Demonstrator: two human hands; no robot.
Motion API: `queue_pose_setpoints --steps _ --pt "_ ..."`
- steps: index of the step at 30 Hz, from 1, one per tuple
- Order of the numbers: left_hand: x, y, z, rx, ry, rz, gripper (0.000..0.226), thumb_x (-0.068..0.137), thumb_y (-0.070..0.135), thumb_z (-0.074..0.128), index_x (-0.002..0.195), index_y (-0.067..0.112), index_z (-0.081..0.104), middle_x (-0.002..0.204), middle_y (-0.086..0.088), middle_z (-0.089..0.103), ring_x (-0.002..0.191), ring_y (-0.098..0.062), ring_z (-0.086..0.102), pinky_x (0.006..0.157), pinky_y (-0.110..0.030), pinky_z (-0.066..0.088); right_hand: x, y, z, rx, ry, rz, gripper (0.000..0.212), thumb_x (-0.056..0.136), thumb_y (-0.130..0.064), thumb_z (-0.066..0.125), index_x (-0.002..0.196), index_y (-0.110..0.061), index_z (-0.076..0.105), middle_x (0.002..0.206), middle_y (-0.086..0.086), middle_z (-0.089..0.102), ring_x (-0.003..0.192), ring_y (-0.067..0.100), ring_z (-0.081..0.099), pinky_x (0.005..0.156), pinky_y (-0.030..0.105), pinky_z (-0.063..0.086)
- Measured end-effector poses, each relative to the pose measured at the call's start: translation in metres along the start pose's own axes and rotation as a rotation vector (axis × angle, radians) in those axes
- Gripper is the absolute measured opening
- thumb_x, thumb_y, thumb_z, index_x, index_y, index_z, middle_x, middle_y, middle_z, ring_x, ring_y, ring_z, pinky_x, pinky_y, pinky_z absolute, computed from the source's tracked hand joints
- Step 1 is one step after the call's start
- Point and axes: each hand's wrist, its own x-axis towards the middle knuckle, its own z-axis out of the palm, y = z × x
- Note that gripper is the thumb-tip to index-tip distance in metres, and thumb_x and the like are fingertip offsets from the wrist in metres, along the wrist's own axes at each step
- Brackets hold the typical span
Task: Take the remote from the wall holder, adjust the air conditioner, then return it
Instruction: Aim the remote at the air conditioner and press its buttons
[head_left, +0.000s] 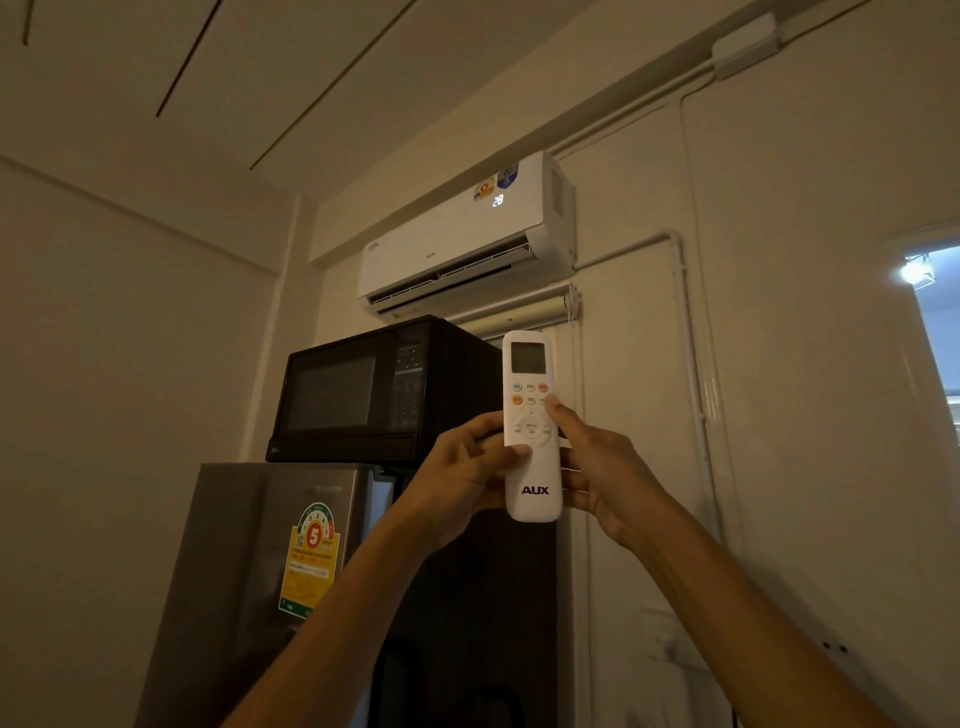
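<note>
A white remote (532, 475) marked AUX stands upright in front of me, held between both hands. My left hand (462, 478) grips its left edge, thumb resting just below the round menu pad. My right hand (602, 462) holds the right edge, thumb tip on a button at the right of the second button row. The remote's small screen looks blank. High on the wall hangs the white air conditioner (467, 239), its louvre open and its display lit with 28. A pale shape (670, 642) low on the right wall could be the wall holder; I cannot tell.
A black microwave (374, 395) sits on a grey fridge (270, 571) with an energy sticker, left of and below my hands. A rolled blind (519, 314) hangs under the air conditioner. White pipes (685, 332) run down the wall. A bright window (935, 312) is at the right edge.
</note>
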Motion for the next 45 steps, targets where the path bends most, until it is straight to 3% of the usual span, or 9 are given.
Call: queue_pose_setpoints --steps 9,17,25,32,45 --pt "-0.003 -0.006 0.004 -0.005 0.012 -0.007 0.037 0.091 0.002 0.051 0.125 0.016 0.049 0.106 -0.002 0.069 0.096 -0.018 0.070 0.074 -0.035 0.062 0.000 0.002 0.002 -0.038 0.074 0.013 0.018 0.080 -0.049 0.060 0.075 -0.032 0.057 0.073 -0.005 0.067 0.059 0.013 0.067 0.034 0.022 0.050" --pt "-0.005 -0.010 -0.002 -0.041 -0.019 -0.020 0.035 0.091 0.002 0.051 0.119 0.022 0.053 0.098 0.005 0.075 0.097 -0.018 0.070 0.070 -0.032 0.061 -0.001 0.004 0.001 -0.070 0.062 -0.005 0.017 0.081 -0.047 0.060 0.074 -0.031 0.059 0.072 -0.005 0.068 0.053 0.010 0.067 0.034 0.021 0.050" --pt "-0.007 -0.015 -0.005 -0.050 -0.056 -0.032 0.037 0.090 0.005 0.051 0.121 0.026 0.053 0.103 0.004 0.075 0.102 -0.020 0.069 0.073 -0.034 0.061 -0.001 0.007 0.003 -0.084 0.071 -0.020 0.017 0.082 -0.046 0.059 0.073 -0.031 0.059 0.070 -0.006 0.067 0.045 0.007 0.066 0.033 0.019 0.048" --pt "-0.006 -0.021 -0.007 -0.049 -0.068 -0.042 0.041 0.083 0.012 0.057 0.120 0.030 0.054 0.106 0.004 0.074 0.104 -0.021 0.068 0.074 -0.033 0.060 0.000 0.012 0.002 -0.108 0.079 -0.006 0.017 0.081 -0.046 0.059 0.075 -0.030 0.058 0.072 -0.006 0.067 0.057 0.011 0.067 0.035 0.021 0.050" --pt "-0.006 -0.027 -0.014 -0.025 -0.034 -0.046 0.037 0.091 0.005 0.050 0.117 0.031 0.054 0.101 0.006 0.076 0.099 -0.018 0.070 0.073 -0.034 0.061 0.001 0.016 0.007 -0.099 0.050 0.025 0.019 0.081 -0.044 0.060 0.076 -0.026 0.060 0.073 -0.003 0.067 0.057 0.011 0.067 0.034 0.021 0.049"
